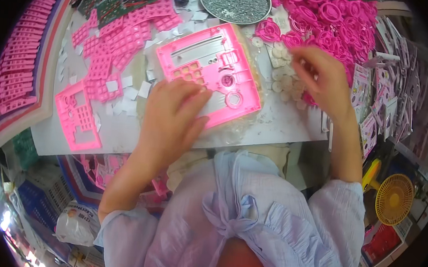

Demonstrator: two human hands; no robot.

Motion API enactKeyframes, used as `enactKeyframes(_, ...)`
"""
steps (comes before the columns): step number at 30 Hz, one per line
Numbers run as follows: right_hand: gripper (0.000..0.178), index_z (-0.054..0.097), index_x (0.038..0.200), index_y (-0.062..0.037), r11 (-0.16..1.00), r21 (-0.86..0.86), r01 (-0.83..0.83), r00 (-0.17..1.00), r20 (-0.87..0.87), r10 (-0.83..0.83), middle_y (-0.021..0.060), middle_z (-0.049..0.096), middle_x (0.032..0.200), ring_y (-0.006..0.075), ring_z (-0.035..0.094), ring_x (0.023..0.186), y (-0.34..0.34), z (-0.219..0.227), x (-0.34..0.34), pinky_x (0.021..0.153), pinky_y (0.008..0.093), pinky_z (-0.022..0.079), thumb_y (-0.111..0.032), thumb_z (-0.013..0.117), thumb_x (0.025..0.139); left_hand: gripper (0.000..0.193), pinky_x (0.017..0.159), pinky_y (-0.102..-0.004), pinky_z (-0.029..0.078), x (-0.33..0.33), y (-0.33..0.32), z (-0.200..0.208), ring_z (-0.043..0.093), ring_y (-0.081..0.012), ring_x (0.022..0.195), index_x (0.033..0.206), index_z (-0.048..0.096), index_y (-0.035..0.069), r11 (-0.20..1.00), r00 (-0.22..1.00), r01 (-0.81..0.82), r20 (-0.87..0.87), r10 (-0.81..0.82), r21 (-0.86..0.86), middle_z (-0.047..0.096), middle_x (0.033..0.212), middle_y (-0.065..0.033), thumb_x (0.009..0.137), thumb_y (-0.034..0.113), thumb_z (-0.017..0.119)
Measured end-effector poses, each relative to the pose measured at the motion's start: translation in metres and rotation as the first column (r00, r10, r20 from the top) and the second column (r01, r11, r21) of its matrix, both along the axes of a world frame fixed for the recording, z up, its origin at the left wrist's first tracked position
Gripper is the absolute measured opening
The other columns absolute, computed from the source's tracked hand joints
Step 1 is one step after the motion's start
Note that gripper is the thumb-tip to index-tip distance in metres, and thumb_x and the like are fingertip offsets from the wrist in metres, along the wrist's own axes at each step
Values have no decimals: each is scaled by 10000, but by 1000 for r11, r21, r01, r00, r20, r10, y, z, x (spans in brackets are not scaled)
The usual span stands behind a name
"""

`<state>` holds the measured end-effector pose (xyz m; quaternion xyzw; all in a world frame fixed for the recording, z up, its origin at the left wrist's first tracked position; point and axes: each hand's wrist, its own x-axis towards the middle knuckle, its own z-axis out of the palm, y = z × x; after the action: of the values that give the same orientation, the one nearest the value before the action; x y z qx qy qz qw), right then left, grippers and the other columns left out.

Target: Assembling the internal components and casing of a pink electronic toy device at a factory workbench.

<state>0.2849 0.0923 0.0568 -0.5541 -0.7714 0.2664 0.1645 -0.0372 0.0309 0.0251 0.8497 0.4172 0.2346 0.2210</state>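
Observation:
A pink plastic casing (247, 88) lies tilted on clear wrapping in the middle of the table. It has a silver slotted strip, a block of square key holes and round openings. My left hand (173, 108) grips its near left part, fingers bent over the key holes and thumb by the near edge; the fingertips are partly hidden. To the right of the casing, my right hand (322, 76) hovers over small whitish discs (287, 84), its fingers curled and thumb apart. Nothing shows between them. A heap of pink plastic rings (326, 22) lies just beyond it.
Pink keypad frames (116, 45) and a pink panel (78, 116) lie at left among white paper pieces. Behind are green circuit boards (126, 3) and a round tray of screws (235, 3). Stacked printed panels (386, 86) stand at right, above a yellow fan (394, 199).

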Motion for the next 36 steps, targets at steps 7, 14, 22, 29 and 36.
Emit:
enactKeyframes(7,140,652,937,-68,939,168,-300,934,253,253,93,597,820,300,648,821,-31,-34,-6,693,425,534,-111,679,808,359,910,-440,461,11,5,6,607,-344,1015,1118,695,41,997,988,19,150,-30,69,657,1048,-108,761,34,729)
enactKeyframes(14,202,702,975,-63,921,249,-299,924,-164,345,79,679,957,282,685,878,-22,-10,-18,731,377,571,-29,734,778,137,667,-267,460,35,-17,20,593,-111,732,1078,656,35,754,884,67,389,259,-654,625,825,-43,957,97,647)
enactKeyframes(22,199,723,952,-29,924,205,-322,777,-501,382,98,700,896,225,686,786,-53,14,-72,654,297,552,17,767,764,116,601,-262,446,31,-19,8,544,-62,671,974,588,26,428,669,466,625,402,-774,558,740,1,1005,137,604)
enactKeyframes(29,174,700,947,-29,939,318,-133,926,-298,232,100,686,841,249,671,728,-53,-6,-86,633,326,540,4,757,786,119,667,-322,474,36,-21,8,631,-208,737,922,632,48,865,881,-126,345,323,-486,648,853,-96,915,143,703)
enactKeyframes(36,159,659,906,-55,855,421,-304,952,153,264,64,615,1043,276,582,997,-5,-13,-90,773,364,539,-90,729,769,358,1099,-581,279,19,7,-7,486,-254,1307,1109,674,106,988,976,-87,-188,110,123,607,1285,-53,818,298,755)
